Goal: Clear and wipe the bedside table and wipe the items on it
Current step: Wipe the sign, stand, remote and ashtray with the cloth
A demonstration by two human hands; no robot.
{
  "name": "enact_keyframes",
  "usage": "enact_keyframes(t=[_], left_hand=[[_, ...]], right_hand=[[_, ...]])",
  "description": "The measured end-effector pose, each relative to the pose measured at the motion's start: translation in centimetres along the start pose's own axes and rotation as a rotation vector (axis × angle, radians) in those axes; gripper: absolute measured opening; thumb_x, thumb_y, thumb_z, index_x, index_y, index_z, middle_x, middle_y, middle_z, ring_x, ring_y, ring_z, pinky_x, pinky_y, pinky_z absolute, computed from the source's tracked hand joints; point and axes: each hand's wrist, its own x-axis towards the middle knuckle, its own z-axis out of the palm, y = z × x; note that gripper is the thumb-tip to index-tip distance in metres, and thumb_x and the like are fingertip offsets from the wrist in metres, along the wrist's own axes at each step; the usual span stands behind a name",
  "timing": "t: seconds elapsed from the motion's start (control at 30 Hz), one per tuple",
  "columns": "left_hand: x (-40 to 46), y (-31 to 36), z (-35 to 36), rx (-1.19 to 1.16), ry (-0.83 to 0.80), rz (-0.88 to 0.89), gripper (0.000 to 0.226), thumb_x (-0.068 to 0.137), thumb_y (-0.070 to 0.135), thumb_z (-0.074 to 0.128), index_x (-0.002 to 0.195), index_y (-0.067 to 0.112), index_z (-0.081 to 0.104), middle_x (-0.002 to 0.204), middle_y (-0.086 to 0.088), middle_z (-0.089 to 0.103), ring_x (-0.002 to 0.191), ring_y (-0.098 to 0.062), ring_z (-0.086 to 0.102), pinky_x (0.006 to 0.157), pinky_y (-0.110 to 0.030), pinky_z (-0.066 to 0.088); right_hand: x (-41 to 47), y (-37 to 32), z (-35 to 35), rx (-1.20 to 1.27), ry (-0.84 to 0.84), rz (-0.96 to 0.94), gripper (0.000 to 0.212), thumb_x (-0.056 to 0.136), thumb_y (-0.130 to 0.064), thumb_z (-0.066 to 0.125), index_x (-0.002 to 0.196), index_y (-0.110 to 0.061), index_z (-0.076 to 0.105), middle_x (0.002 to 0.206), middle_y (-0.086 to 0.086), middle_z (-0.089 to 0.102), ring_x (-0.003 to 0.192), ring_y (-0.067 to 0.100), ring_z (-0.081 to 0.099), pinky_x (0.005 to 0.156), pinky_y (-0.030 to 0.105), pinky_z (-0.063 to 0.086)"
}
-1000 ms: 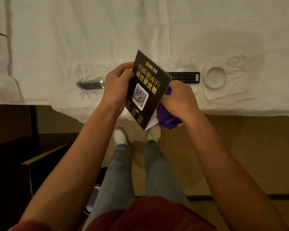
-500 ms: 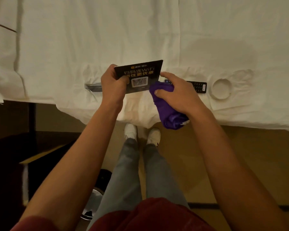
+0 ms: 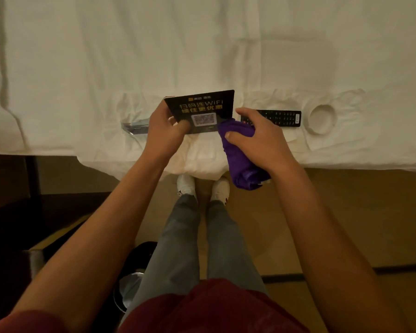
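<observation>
**Purple cloth meeting a black WiFi card over the bed edge**

Purple and bunched, the cloth is sitting in the right hand, whose fingers are curled closed around it; its top end is touching the lower right corner of a black card, while the rest is hanging down below the fist, past the edge of the bed. The left hand is pinching the card's left side, thumb lying across the printed face and fingers closed behind it. The card is being held tilted, face toward the camera, above the white sheet; it is showing yellow lettering that includes "WiFi" and a pale code square, blurred.

On the sheet just behind the right hand, a black remote control is lying flat, its left end hidden by the knuckles. Just beside its right end, a white round dish is resting in the rumpled fabric. To the left of the left hand, a clear acrylic holder is lying on the bed, partly covered by that hand.

The person is standing close against the bed, white shoes showing under the sheet's overhang, grey trousers and a dark red top below. A dark bin is standing on the floor by the left leg.
</observation>
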Motion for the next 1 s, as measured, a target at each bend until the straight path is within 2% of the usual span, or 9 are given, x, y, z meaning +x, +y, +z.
enact_keyframes(t=[0.1, 0.23, 0.33, 0.43, 0.57, 0.73, 0.83, 0.9, 1.0], left_hand=[[-0.5, 0.7, -0.8, -0.01, -0.002, 0.076, 0.035, 0.077, 0.011, 0.063, 0.109, 0.022, 0.059, 0.11, 0.006, 0.067, 0.11, -0.011, 0.064, 0.095, -0.033, 0.055], [-1.2, 2.7, -1.6, 0.038, 0.014, 0.081, 0.041, 0.086, 0.005, 0.06, 0.126, 0.014, 0.058, 0.124, 0.005, 0.063, 0.115, -0.007, 0.061, 0.099, -0.038, 0.055], [-2.8, 4.4, -2.1, 0.14, 0.141, 0.273, 0.048, 0.085, 0.01, 0.059, 0.133, 0.012, 0.054, 0.135, 0.004, 0.058, 0.129, -0.009, 0.052, 0.113, -0.041, 0.043], [-4.6, 6.3, -0.8, 0.17, 0.27, 0.567, 0.039, 0.082, 0.001, 0.057, 0.121, 0.008, 0.058, 0.126, -0.003, 0.061, 0.122, -0.019, 0.057, 0.106, -0.04, 0.045], [-6.0, 7.7, 4.8, 0.231, 0.107, 0.762, 0.026, 0.084, -0.004, 0.057, 0.107, 0.007, 0.063, 0.114, -0.007, 0.065, 0.106, -0.023, 0.06, 0.09, -0.036, 0.05], [-4.8, 6.0, 13.6, 0.501, -0.036, 0.611, 0.024, 0.09, 0.007, 0.063, 0.113, 0.009, 0.069, 0.118, -0.007, 0.064, 0.115, -0.022, 0.056, 0.099, -0.022, 0.04], [-2.3, 4.1, 18.2, 0.66, -0.084, 0.523, 0.032, 0.092, 0.011, 0.064, 0.124, 0.012, 0.064, 0.129, -0.007, 0.06, 0.128, -0.023, 0.05, 0.111, -0.031, 0.04], [-0.3, 3.0, 21.1, 0.815, -0.143, 0.493, 0.044, 0.091, 0.011, 0.065, 0.134, 0.011, 0.058, 0.14, -0.009, 0.056, 0.141, -0.028, 0.041, 0.12, -0.039, 0.032], [2.3, 1.5, 24.2, 1.075, -0.238, 0.479, 0.058, 0.09, 0.014, 0.068, 0.145, 0.014, 0.049, 0.143, -0.011, 0.053, 0.139, -0.034, 0.042, 0.117, -0.047, 0.035]], right_hand=[[-0.4, 0.5, -0.8, 0.018, 0.045, 0.032, 0.065, 0.088, -0.044, 0.072, 0.147, -0.035, 0.048, 0.13, -0.008, 0.061, 0.106, 0.012, 0.059, 0.083, 0.026, 0.048], [-1.5, 1.4, -2.6, 0.014, 0.1, 0.075, 0.066, 0.087, -0.047, 0.072, 0.147, -0.034, 0.047, 0.139, -0.004, 0.059, 0.113, 0.017, 0.06, 0.085, 0.027, 0.048], [-2.7, 2.6, -4.5, 0.066, 0.174, 0.097, 0.063, 0.085, -0.048, 0.073, 0.143, -0.035, 0.051, 0.131, -0.01, 0.061, 0.109, 0.011, 0.06, 0.085, 0.025, 0.047], [-3.8, 4.3, -6.2, 0.183, 0.321, 0.165, 0.05, 0.085, -0.048, 0.074, 0.13, -0.032, 0.059, 0.11, -0.018, 0.061, 0.096, 0.003, 0.062, 0.074, 0.02, 0.05], [-3.6, 6.9, -7.8, 0.473, 0.484, 0.335, 0.042, 0.086, -0.046, 0.075, 0.12, -0.026, 0.062, 0.114, -0.005, 0.066, 0.1, 0.016, 0.067, 0.076, 0.033, 0.061], [-2.0, 10.2, -10.3, 0.656, 0.496, 0.386, 0.043, 0.085, -0.043, 0.076, 0.12, -0.023, 0.063, 0.115, -0.001, 0.068, 0.099, 0.018, 0.07, 0.073, 0.031, 0.062], [-1.1, 12.2, -11.9, 0.672, 0.441, 0.365, 0.041, 0.084, -0.045, 0.076, 0.118, -0.026, 0.064, 0.114, -0.003, 0.068, 0.099, 0.017, 0.07, 0.074, 0.032, 0.063], [-0.5, 13.5, -12.8, 0.689, 0.403, 0.354, 0.04, 0.083, -0.048, 0.076, 0.117, -0.03, 0.063, 0.114, -0.005, 0.067, 0.099, 0.015, 0.07, 0.075, 0.032, 0.063], [0.3, 15.1, -14.0, 0.722, 0.343, 0.317, 0.04, 0.084, -0.048, 0.076, 0.117, -0.03, 0.064, 0.114, -0.007, 0.069, 0.097, 0.012, 0.071, 0.072, 0.028, 0.062]])
